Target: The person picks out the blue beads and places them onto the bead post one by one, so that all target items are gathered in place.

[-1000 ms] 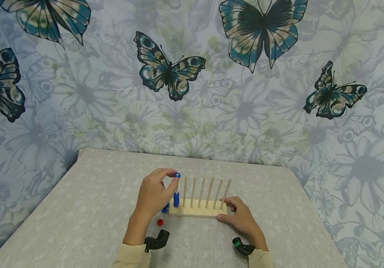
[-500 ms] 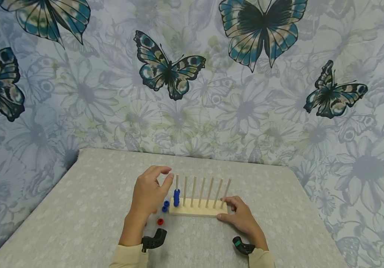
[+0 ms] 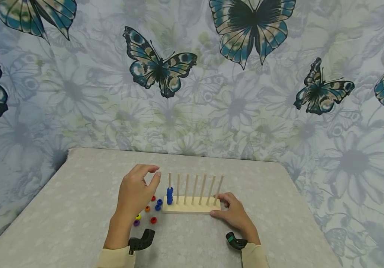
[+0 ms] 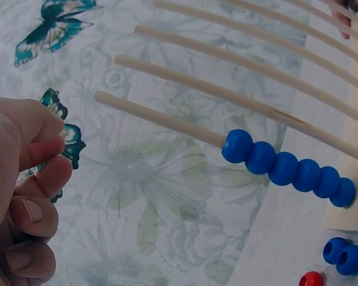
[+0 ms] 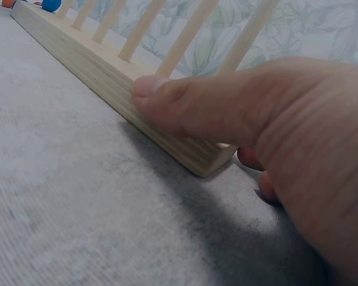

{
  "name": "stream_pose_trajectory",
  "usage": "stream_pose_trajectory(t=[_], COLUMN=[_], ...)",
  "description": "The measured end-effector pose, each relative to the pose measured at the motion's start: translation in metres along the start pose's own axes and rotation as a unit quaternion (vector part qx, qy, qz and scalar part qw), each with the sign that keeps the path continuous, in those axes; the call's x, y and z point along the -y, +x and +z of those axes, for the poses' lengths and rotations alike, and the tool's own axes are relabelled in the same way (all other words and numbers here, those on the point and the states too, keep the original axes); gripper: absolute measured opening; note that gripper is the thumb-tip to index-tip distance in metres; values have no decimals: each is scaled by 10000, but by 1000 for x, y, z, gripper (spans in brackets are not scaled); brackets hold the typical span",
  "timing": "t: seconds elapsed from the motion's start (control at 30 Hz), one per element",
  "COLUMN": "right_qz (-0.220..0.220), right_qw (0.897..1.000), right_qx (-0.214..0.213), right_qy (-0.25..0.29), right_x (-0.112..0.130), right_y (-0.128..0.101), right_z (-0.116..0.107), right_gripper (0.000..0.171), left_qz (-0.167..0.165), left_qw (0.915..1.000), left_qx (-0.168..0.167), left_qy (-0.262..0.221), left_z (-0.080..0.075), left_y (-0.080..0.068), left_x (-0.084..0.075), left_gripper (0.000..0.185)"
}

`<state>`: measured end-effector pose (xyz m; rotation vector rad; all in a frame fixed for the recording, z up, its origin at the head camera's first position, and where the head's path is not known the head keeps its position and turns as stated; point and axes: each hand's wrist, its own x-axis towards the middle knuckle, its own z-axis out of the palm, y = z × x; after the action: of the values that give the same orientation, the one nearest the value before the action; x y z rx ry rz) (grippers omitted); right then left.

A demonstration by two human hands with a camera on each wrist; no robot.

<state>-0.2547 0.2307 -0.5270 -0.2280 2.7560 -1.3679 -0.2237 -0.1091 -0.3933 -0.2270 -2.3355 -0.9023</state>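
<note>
A pale wooden peg board (image 3: 192, 208) with a row of upright pegs stands on the table. Its leftmost peg carries a stack of several blue beads (image 4: 283, 168); the other pegs are bare. To the left of that peg my left hand (image 3: 135, 191) hovers in the air, thumb and forefinger apart and nothing between them. My right hand (image 3: 233, 212) grips the board's right end, its thumb (image 5: 191, 104) along the front side and the other fingers behind, partly hidden. Two loose blue beads (image 4: 343, 256) lie beside the board's left end.
More loose beads lie left of the board: red (image 3: 153, 220), orange (image 3: 147, 209), yellow (image 3: 138, 216) and purple (image 3: 136, 223). My left forearm partly covers this area. A butterfly-patterned wall covering (image 3: 239, 104) rises behind the cloth-covered table (image 3: 292, 223).
My left hand has let go of a blue bead, which now tops the stack on the leftmost peg, and has drawn back left. The right hand keeps its grip. The head view has shifted slightly.
</note>
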Motion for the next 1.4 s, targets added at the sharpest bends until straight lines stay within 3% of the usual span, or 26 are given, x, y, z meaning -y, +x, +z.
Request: stream_pose_trajectory(t=[0.13,0.43,0.9,1.17,1.4], right_qz=[43,0,48,107,80], right_qw=[10000,10000,9999,9999,9999], right_qx=[-49,-59,-90,-113,-58], right_qy=[14,-7,-56,-61,49], right_x=[1,1,-2,-2,3], right_y=[-2,-1,0,-3,-2], right_z=[-2,-2,-3,-4,-2], right_gripper=[56,55,56,56,56], left_qz=[-40,-490,-768,-1386,-1359], left_qw=[10000,9977,9933,9785,9745], left_qx=[82,453,839,1507,1728], left_qy=[4,152,213,250,452], left_z=[2,14,30,36,40], left_y=[-5,-31,-61,-68,-72], left_x=[3,19,36,44,51], left_gripper=[18,19,18,24,24])
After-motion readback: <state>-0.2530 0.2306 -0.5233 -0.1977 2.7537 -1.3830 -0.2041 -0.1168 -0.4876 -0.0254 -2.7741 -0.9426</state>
